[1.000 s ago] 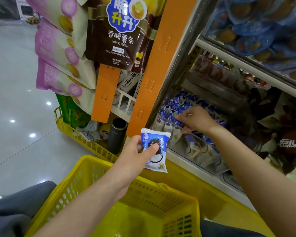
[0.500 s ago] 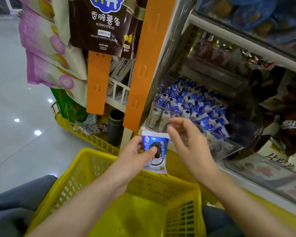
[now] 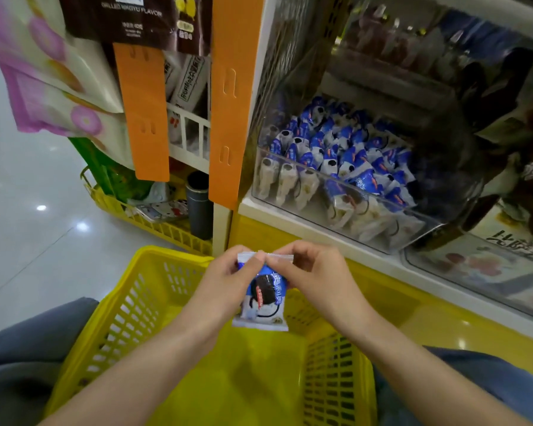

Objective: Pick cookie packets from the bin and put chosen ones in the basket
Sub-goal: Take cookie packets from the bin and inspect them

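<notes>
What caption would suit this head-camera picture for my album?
Left hand and right hand pinch a blue cookie packet over the yellow basket, beside the packet bin.

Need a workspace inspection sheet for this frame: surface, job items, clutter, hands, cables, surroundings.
surface: yellow shelf base under the bin; no table in view.
job's things: clear bin holds many blue-and-white packets; one cookie packet is held above the yellow basket, not yet in it.
clutter: dark cylinder and a second yellow basket low at the shelf end; snack bags hanging by orange strips.
grippers: left hand and right hand both pinch the cookie packet's top seal.
cables: nothing seen.
surroundings: glossy floor with light reflections; more snack bins to the right.
</notes>
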`<action>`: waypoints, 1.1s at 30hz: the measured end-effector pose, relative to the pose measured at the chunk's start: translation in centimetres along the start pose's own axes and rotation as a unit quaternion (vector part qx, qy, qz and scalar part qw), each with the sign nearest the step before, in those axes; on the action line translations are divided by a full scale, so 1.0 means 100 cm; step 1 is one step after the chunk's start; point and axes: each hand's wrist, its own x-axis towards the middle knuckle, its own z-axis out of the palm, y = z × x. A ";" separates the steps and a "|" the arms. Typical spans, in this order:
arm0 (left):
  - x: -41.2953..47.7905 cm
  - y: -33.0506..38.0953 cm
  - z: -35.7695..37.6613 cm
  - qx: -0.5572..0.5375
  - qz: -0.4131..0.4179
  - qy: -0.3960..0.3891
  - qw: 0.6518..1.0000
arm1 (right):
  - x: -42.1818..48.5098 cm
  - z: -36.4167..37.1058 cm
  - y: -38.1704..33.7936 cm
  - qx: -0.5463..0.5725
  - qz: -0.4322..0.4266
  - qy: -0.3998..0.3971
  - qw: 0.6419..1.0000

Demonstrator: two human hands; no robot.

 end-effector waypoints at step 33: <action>0.002 -0.008 -0.011 0.262 0.177 0.047 0.948 | -0.002 -0.004 0.008 -0.076 -0.038 -0.045 0.995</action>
